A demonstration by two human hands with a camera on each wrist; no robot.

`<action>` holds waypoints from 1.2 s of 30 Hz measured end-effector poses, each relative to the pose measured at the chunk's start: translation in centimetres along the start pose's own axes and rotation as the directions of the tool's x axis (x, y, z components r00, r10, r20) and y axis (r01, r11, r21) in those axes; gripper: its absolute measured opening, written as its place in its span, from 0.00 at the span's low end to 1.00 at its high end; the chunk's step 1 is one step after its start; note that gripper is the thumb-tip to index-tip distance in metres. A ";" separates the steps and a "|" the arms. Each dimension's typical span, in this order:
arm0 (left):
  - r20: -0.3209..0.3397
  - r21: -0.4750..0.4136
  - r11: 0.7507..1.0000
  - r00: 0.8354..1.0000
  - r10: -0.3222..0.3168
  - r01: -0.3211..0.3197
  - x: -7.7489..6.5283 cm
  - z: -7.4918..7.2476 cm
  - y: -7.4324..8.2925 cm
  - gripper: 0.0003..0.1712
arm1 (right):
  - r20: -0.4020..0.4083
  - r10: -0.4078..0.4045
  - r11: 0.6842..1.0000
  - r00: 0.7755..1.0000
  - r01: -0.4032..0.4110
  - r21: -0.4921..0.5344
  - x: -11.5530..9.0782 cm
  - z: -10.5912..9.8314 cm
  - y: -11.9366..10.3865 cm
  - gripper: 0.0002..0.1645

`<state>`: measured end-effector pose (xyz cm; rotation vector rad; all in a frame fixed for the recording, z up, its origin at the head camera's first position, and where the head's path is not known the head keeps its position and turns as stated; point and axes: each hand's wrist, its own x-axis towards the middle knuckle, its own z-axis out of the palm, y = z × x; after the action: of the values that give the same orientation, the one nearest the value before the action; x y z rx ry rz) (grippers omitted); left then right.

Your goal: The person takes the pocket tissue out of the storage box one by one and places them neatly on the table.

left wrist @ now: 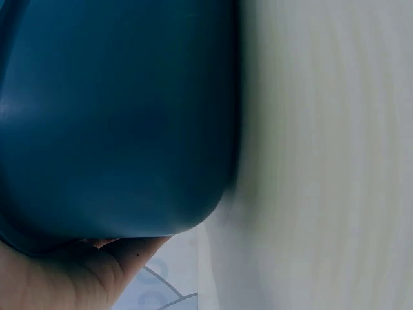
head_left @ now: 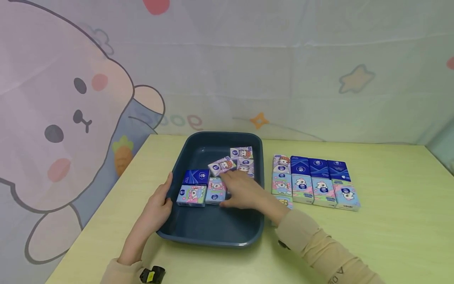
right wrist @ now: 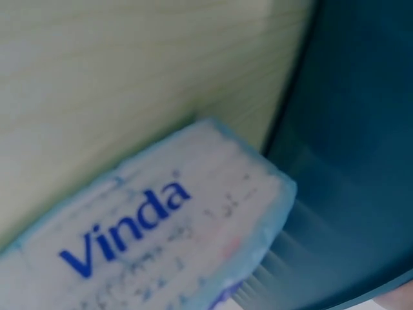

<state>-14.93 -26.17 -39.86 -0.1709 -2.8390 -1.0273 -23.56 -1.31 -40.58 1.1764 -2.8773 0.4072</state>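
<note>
A dark blue plastic tub (head_left: 227,230) stands on the table with several small tissue packs inside. My left hand (head_left: 156,207) grips its left rim; the left wrist view shows that hand (left wrist: 84,274) against the tub's outer wall (left wrist: 116,129). My right hand (head_left: 244,191) reaches over the right rim, its fingers and thumb around a blue-pink tissue pack (head_left: 215,192) in the middle. Left of it lie a pink-blue pack (head_left: 191,196) and a dark blue pack (head_left: 196,177). Purple packs (head_left: 222,165) lie farther back. The palm partly hides the packs below it.
Right of the tub, tissue packs lie in rows on the table: dark blue ones (head_left: 319,168) behind, light blue ones (head_left: 323,192) in front. A "Vinda" pack (right wrist: 148,226) lies close beside the tub's wall (right wrist: 361,148). A printed cloth (head_left: 283,71) hangs behind the table.
</note>
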 end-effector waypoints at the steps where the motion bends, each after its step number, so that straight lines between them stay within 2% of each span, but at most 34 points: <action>1: -0.002 0.000 1.000 1.000 0.002 -0.002 0.0 0.0 0.0 0.39 | 0.001 0.004 1.000 1.000 -0.004 0.003 0.0 0.0 0.0 0.52; 16: -0.009 0.008 1.000 1.000 -0.006 0.006 0.0 0.0 0.0 0.39 | -0.030 0.021 0.998 0.999 -0.019 0.055 -0.2 -0.3 -0.1 0.50; 21: -0.011 0.006 1.000 1.000 -0.002 0.002 0.2 0.1 0.0 0.39 | -0.058 0.041 0.994 0.997 -0.035 0.105 -0.5 -0.4 0.0 0.51; 29: 0.001 0.010 1.000 1.000 -0.010 0.010 0.2 0.1 0.0 0.39 | -0.078 0.073 0.961 0.994 -0.050 0.271 -2.3 -0.9 -0.4 0.52; 36: -0.003 0.006 1.000 1.000 -0.001 0.001 0.1 0.0 0.0 0.39 | -0.118 0.104 0.950 0.987 -0.063 0.306 -4.0 -1.2 -0.8 0.50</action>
<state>-15.04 -26.13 -39.86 -0.1666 -2.8396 -1.0179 -20.19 1.20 -39.66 1.0121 -2.8246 0.9198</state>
